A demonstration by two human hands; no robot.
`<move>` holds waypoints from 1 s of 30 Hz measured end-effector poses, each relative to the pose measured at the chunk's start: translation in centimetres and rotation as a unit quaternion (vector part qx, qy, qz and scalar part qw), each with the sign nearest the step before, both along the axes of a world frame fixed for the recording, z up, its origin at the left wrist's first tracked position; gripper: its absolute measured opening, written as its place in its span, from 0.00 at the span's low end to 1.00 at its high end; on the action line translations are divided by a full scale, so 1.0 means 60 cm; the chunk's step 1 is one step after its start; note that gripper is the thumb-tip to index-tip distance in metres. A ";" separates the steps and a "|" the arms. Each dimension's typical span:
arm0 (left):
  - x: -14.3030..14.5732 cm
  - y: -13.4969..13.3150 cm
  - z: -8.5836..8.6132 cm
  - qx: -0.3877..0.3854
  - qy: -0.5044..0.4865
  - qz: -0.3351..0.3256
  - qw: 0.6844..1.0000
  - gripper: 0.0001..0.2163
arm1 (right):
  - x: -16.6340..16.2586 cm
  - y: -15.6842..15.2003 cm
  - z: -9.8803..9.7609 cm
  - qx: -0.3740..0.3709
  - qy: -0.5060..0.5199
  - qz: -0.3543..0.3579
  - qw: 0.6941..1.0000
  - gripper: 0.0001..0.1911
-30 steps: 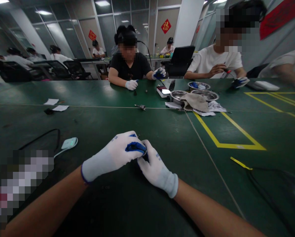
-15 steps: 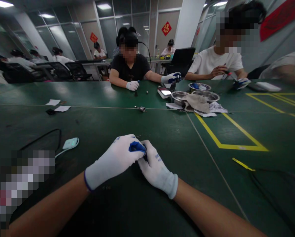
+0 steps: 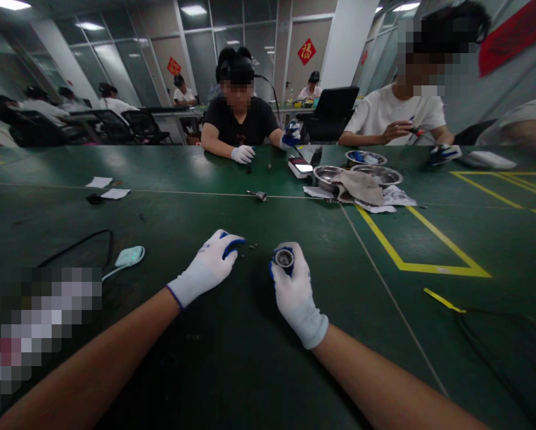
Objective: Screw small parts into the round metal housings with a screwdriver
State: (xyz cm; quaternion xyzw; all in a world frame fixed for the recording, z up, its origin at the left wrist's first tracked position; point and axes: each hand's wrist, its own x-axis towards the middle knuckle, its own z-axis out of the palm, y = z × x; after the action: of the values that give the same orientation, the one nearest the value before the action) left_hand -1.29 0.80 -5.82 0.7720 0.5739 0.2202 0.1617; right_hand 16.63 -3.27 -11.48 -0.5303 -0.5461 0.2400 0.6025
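Observation:
My right hand (image 3: 296, 292), in a white glove with blue fingertips, is closed around a small round metal part (image 3: 284, 258) whose open end faces up. My left hand (image 3: 211, 263), gloved the same way, lies on the green table (image 3: 232, 358) to the left of it, fingers curled, fingertips reaching toward several tiny dark pieces (image 3: 248, 245) on the mat. What, if anything, the left fingers pinch is too small to make out.
A small white device with a black cable (image 3: 129, 256) lies at the left. A metal part (image 3: 259, 195) sits mid-table. Steel bowls (image 3: 331, 176) with a rag and papers stand at the far right. Two seated people work across the table. Yellow tape lines (image 3: 411, 257) mark the right.
My hands were pressed together over the part; now they have separated. The left hand moved left and forward to the small pieces, the right hand keeps the metal part, now uncovered.

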 end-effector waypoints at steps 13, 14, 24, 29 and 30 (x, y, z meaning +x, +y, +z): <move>0.018 -0.029 0.039 -0.082 -0.093 -0.088 0.988 0.11 | 0.001 -0.009 0.016 -0.011 -0.034 0.095 0.995 0.07; 0.021 -0.034 0.044 -0.073 -0.117 -0.086 0.987 0.11 | 0.001 -0.009 0.019 -0.009 -0.034 0.107 0.994 0.07; 0.031 -0.052 0.078 -0.089 -0.160 -0.139 0.973 0.10 | 0.001 -0.014 0.038 0.010 -0.048 0.149 0.988 0.06; 0.037 -0.056 0.086 -0.084 -0.121 -0.170 0.974 0.06 | 0.001 -0.017 0.041 0.008 -0.055 0.167 0.984 0.04; 0.039 -0.057 0.086 -0.094 -0.120 -0.173 0.973 0.06 | 0.001 -0.017 0.042 0.006 -0.057 0.172 0.983 0.03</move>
State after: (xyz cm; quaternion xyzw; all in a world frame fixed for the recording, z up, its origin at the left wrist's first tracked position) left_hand 1.05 -2.61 -0.68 0.8090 0.4263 0.2249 0.3364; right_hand 16.69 -4.31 -8.98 -0.4373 -0.6638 0.3061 0.5238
